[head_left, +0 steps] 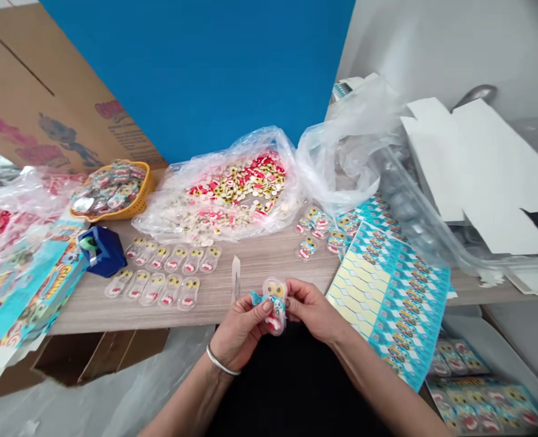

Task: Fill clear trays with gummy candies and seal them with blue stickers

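Observation:
Between my hands is a small clear candy pack [275,288] with two yellow eye pieces on top and a red-and-white piece below. A blue printed sticker label lies across its middle, one end sticking out to the left. My left hand [246,328] grips the pack's lower left, thumb pressed on the label. My right hand [312,309] pinches the right edge by the label. Sheets of blue labels [417,297] lie right of my right hand, with some strips peeled off. Two rows of unlabelled packs [153,288] lie to the left; several labelled packs [307,248] lie beyond my hands.
A clear bag [232,218] of loose red and yellow candies lies at the back. Left are a yellow basket [148,188] of packs, a blue tape dispenser [107,258] and a printed box [41,297]. A plastic tub [433,224] with white card stands right.

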Action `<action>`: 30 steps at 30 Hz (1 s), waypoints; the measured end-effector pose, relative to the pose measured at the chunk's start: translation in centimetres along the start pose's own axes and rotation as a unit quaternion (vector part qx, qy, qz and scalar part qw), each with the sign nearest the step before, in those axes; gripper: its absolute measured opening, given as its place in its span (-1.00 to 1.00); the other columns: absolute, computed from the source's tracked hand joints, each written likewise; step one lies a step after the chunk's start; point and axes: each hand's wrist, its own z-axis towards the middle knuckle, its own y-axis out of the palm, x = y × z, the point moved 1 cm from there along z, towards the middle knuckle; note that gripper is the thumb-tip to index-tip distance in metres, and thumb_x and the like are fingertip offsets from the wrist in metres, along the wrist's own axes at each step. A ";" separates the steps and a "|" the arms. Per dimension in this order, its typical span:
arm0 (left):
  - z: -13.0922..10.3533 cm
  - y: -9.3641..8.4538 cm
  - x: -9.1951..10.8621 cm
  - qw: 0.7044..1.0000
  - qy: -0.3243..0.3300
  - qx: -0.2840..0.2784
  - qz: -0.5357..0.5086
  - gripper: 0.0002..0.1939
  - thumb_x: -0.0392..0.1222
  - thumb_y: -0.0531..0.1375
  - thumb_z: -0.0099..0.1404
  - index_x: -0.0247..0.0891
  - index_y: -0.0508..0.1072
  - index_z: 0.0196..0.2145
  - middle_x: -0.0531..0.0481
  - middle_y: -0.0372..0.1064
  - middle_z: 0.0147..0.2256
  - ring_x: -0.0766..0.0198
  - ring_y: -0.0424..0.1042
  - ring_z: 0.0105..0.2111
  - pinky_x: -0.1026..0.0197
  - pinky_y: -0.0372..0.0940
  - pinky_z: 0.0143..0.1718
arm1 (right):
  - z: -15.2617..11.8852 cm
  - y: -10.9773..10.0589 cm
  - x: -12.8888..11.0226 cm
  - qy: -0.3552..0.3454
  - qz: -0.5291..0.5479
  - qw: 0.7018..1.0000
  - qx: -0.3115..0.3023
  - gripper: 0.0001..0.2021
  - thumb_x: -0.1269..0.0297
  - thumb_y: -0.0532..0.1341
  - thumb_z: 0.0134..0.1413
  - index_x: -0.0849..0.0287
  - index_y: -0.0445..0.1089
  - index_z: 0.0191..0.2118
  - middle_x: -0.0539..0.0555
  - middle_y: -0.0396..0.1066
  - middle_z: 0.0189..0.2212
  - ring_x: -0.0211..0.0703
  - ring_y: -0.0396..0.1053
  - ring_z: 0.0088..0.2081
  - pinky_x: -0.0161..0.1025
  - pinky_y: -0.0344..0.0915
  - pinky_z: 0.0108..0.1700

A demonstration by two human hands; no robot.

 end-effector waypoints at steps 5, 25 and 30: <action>0.7 1.6 -0.1 1.000 -0.015 0.001 0.021 -0.74 -0.16 0.45 0.02 -0.32 0.53 -0.37 0.01 0.49 -0.48 0.35 0.43 -0.53 0.30 0.36 -0.45 | 0.0 0.1 0.3 -0.010 0.043 0.999 0.021 -0.63 -0.04 0.41 -0.07 0.16 0.38 -0.35 -0.10 0.29 -0.53 -0.40 0.08 -0.57 -0.41 -0.01 -0.56; 3.1 1.8 -0.7 0.983 0.115 0.123 0.067 -0.63 -0.06 0.45 -0.01 -0.28 0.47 -0.32 0.03 0.51 -0.39 0.33 0.50 -0.41 0.28 0.39 -0.35 | -1.2 -1.5 -0.8 -0.065 -0.144 0.968 0.196 -0.77 0.07 0.27 0.12 0.15 0.43 -0.29 0.00 0.47 -0.38 -0.17 0.36 -0.32 -0.25 0.29 -0.25; 3.5 1.2 -0.4 0.991 0.094 0.093 0.018 -0.70 -0.10 0.48 -0.04 -0.29 0.50 -0.44 0.09 0.44 -0.49 0.42 0.41 -0.48 0.31 0.35 -0.34 | -1.8 -2.1 -1.0 -0.058 -0.047 0.987 0.144 -0.75 0.06 0.29 0.13 0.15 0.45 -0.24 0.00 0.48 -0.33 -0.18 0.39 -0.28 -0.26 0.31 -0.19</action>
